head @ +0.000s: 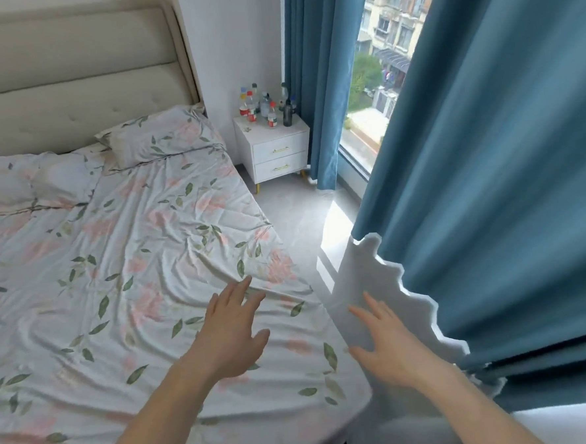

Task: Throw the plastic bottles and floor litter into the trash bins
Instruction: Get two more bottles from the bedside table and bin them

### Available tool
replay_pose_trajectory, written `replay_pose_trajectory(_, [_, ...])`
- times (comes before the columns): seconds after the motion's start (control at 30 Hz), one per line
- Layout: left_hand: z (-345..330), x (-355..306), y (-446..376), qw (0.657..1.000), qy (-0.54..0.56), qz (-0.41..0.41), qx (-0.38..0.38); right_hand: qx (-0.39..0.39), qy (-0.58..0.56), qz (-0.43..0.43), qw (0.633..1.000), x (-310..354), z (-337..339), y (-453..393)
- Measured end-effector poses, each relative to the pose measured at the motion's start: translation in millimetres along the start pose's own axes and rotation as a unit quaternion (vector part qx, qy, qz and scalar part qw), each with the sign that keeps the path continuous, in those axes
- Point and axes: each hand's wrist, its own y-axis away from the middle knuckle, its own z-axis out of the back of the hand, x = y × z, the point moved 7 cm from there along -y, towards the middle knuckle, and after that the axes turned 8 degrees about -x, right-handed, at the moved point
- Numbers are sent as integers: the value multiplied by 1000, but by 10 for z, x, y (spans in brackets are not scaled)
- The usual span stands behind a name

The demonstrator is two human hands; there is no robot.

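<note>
while fingers spread on both empty hands (230, 332) (391, 344): approx 9 bottles (266, 107) atop nightstand (273, 147)

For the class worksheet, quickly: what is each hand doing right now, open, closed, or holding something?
Left hand: open, fingers spread above the bed, holding nothing.
Right hand: open, fingers spread, holding nothing.

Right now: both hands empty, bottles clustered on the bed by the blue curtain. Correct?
Not quite. The head view shows the bottles clustered on the white nightstand, not the bed, by the blue curtain. Left hand and right hand are empty.
</note>
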Motion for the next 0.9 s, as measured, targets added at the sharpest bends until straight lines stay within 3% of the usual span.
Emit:
replay_pose_trajectory(0.17, [46, -361, -174, 1000, -14, 12, -8, -13, -13, 16, 1000, -304, 457, -283])
replay_pose_trajectory(0.47, [-227, -711, -562, 1000, -5, 3, -1, -10, -15, 38, 999, -500, 709, -511])
replay_pose_trajectory(0.63, [-282, -1175, -1040, 1000, 2, -5, -13, -13, -4, 20, 1000, -1009, 1089, -816])
replay_pose_trajectory(0.9, [-482, -2066, -2330, 998, 14, 57, -30, -3, -8, 59, 998, -2122, 1888, -1763])
